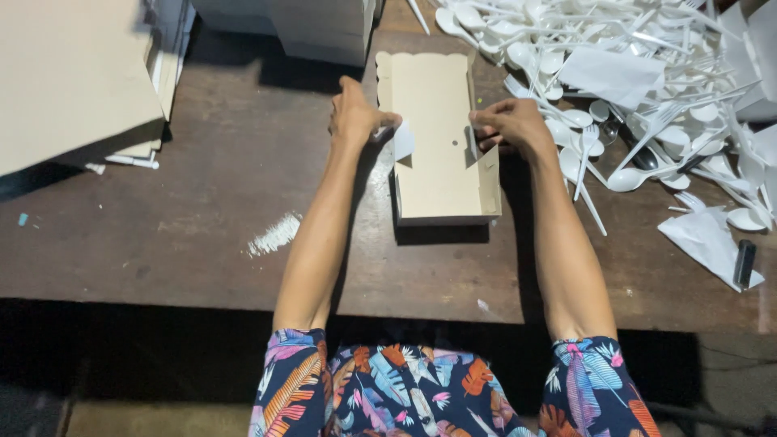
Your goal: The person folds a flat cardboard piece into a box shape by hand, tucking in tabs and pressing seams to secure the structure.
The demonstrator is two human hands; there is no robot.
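Two bare hands worked a half-folded cardboard box (441,146) near the middle of a dark wooden bench (202,235), the left hand (354,117) at its left wall and the right hand (510,123) at its right wall. Fingers of the left hand pinched a small side flap (403,139), thumb pressed over it; fingers of the right hand were curled together around the flap on the opposite side. The box was pale tan, matte and stiff, long and narrow, with a scalloped far edge and a small round hole in its floor.

Just beside the right hand sprawled a loose heap of white plastic spoons and forks (615,89), glossy and tangled, with white paper sheets (708,239) among them; it crowded the right side up to the box. A small black object (744,262) lay on one sheet. Stacks of flat cardboard (73,81) stood well apart at the far left, more boxes (320,28) at the back. A white powdery smear (275,235) marked the open wood between, toward the near edge. Leaf-patterned shorts (388,388) showed below.
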